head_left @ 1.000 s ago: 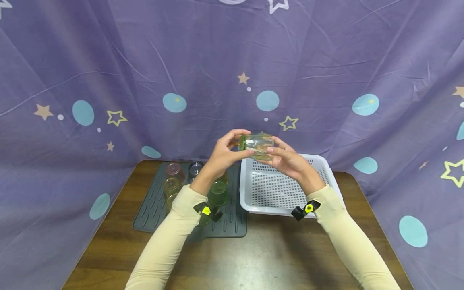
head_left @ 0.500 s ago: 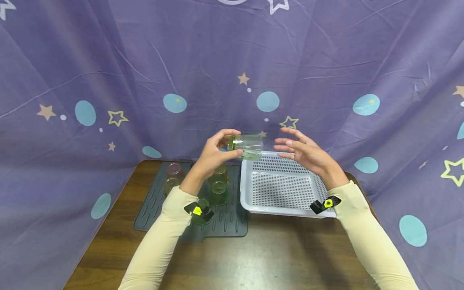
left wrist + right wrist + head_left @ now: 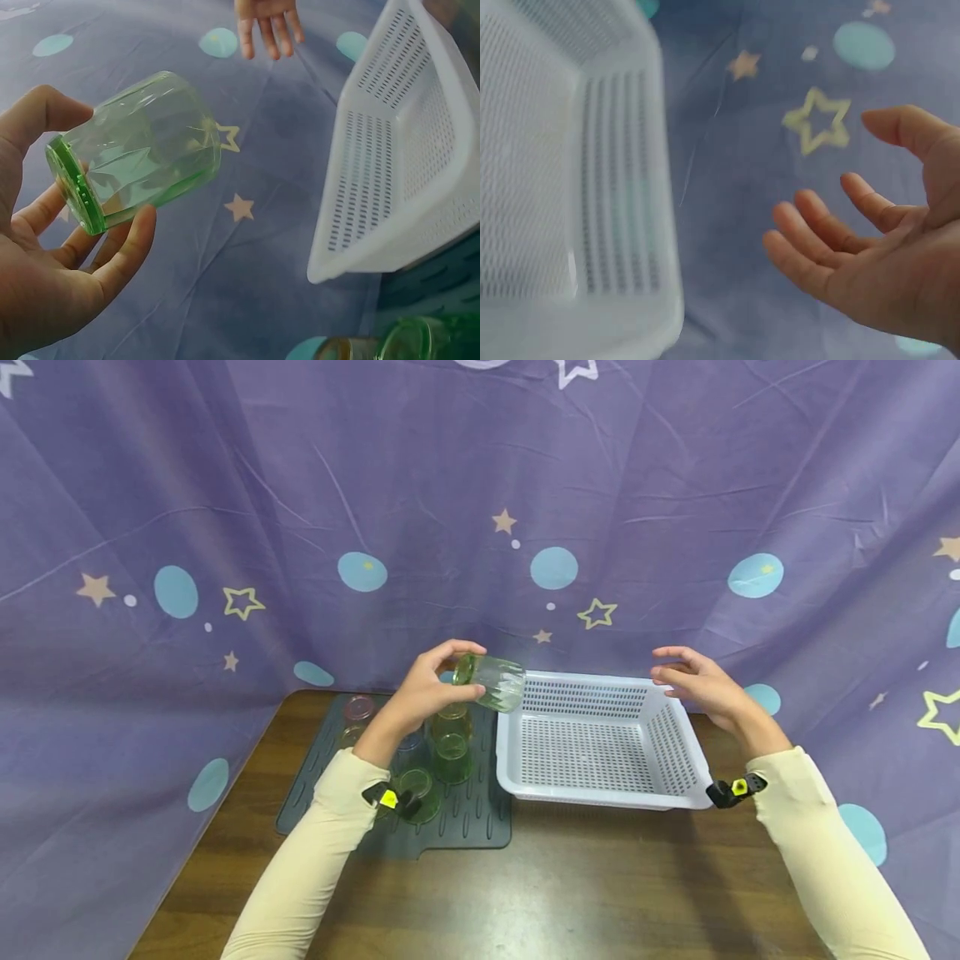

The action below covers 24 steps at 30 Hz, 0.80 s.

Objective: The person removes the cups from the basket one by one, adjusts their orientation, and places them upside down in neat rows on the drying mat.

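Observation:
A clear green drinking glass (image 3: 495, 682) lies tilted in my left hand (image 3: 429, 687), its thick base toward the palm and its mouth pointing right and slightly down. In the left wrist view the thumb and fingers grip the glass (image 3: 139, 154) near its base. Over the right end of the white basket hovers my right hand (image 3: 708, 689), its fingers loosely spread and holding nothing. The right wrist view shows that hand (image 3: 877, 247) beside the basket wall (image 3: 622, 187), apart from it. Several upturned glasses stand below my left arm, among them a green glass (image 3: 452, 760).
The white perforated basket (image 3: 600, 797) stands on the wooden table (image 3: 570, 893). To its left lies a dark grey drying mat (image 3: 480, 818) bearing the glasses, partly hidden by my left arm. A purple curtain (image 3: 450, 460) hangs close behind.
My right hand has let go of the glass and moved away to the right. The left hand has carried the glass left and slightly down, tipping its mouth lower.

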Tool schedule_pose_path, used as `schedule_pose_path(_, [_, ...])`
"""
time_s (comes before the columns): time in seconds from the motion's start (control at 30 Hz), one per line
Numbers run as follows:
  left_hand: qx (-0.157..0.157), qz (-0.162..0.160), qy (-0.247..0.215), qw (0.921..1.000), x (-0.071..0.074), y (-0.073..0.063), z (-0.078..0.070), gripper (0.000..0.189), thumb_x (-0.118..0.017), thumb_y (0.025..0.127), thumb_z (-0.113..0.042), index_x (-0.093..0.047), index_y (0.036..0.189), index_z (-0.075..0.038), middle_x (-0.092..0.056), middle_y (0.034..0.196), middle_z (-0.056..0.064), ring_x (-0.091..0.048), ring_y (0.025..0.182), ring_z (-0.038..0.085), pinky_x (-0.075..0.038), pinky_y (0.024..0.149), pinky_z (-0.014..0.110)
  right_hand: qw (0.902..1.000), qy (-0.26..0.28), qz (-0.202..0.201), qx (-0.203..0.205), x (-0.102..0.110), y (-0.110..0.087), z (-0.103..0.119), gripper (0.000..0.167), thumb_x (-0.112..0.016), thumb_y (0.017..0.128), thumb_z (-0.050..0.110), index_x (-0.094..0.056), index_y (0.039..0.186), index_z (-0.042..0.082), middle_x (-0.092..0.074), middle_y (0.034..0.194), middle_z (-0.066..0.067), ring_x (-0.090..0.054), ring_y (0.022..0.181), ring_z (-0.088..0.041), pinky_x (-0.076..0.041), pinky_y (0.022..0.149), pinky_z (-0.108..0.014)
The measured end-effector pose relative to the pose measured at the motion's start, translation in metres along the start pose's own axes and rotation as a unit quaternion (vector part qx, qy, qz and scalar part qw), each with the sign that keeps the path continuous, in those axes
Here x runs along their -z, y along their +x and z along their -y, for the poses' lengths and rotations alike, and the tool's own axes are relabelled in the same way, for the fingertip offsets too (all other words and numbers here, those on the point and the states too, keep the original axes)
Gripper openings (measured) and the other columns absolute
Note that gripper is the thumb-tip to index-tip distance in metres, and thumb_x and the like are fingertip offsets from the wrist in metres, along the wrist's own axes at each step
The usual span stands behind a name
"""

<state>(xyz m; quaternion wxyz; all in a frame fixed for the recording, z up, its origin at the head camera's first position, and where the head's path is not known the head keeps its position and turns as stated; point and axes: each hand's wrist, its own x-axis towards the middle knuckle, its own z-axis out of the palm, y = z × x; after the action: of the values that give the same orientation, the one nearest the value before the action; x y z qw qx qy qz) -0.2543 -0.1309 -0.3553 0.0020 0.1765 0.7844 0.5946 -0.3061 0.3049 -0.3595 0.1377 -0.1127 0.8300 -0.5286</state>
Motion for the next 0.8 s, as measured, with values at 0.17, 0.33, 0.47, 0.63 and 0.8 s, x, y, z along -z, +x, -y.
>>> schedule_pose_path(0.17, [0.001,0.013,0.018,0.9997,0.007,-0.002,0.006,0.05,-0.081,0.084,-0.01,-0.064,0.131,-0.017,-0.057,0.14,0.005,-0.051,0.119,0.028,-0.044,0.101,0.048,0.995,-0.091,-0.02,-0.036,0.013,-0.004,-0.025,0.065,-0.054,0.105,0.033,-0.029,0.155,-0.001,-0.059,0.134,-0.016,-0.062,0.118,-0.022,-0.052,0.097,-0.034])
schedule_pose_path(0.33, [-0.003,0.031,0.034,0.9989,0.015,-0.006,0.015,0.051,-0.08,0.082,-0.006,-0.065,0.13,-0.012,-0.059,0.138,0.008,-0.051,0.119,0.027,-0.042,0.103,0.045,0.9927,-0.093,-0.013,-0.076,0.02,-0.006,-0.055,0.068,-0.049,0.107,0.033,-0.024,0.155,-0.007,-0.039,0.148,-0.038,-0.043,0.137,-0.054,-0.043,0.109,-0.061])
schedule_pose_path(0.47, [0.006,0.054,0.058,0.9968,0.021,-0.012,0.022,0.051,-0.081,0.082,-0.006,-0.065,0.13,-0.012,-0.059,0.14,0.009,-0.052,0.122,0.028,-0.042,0.104,0.048,0.9893,-0.094,-0.008,-0.111,0.023,-0.006,-0.076,0.064,-0.045,0.108,0.029,-0.023,0.153,-0.01,-0.04,0.147,-0.039,-0.046,0.135,-0.052,-0.05,0.105,-0.052])
schedule_pose_path(0.63, [0.019,0.083,0.093,0.9921,0.024,-0.019,0.027,0.052,-0.082,0.079,-0.006,-0.067,0.128,-0.016,-0.059,0.14,0.006,-0.05,0.126,0.029,-0.04,0.108,0.05,0.9859,-0.095,0.014,-0.137,0.024,-0.006,-0.089,0.062,-0.041,0.109,0.024,-0.021,0.151,-0.016,-0.046,0.141,-0.041,-0.051,0.132,-0.052,-0.052,0.103,-0.053])
schedule_pose_path(0.8, [0.017,0.099,0.144,0.9845,0.024,-0.024,0.034,0.052,-0.083,0.078,-0.007,-0.068,0.126,-0.018,-0.061,0.132,0.007,-0.051,0.125,0.028,-0.04,0.108,0.05,0.9845,-0.104,0.02,-0.14,0.022,-0.005,-0.096,0.06,-0.04,0.108,0.016,-0.019,0.149,-0.023,-0.047,0.137,-0.044,-0.057,0.125,-0.049,-0.056,0.098,-0.051])
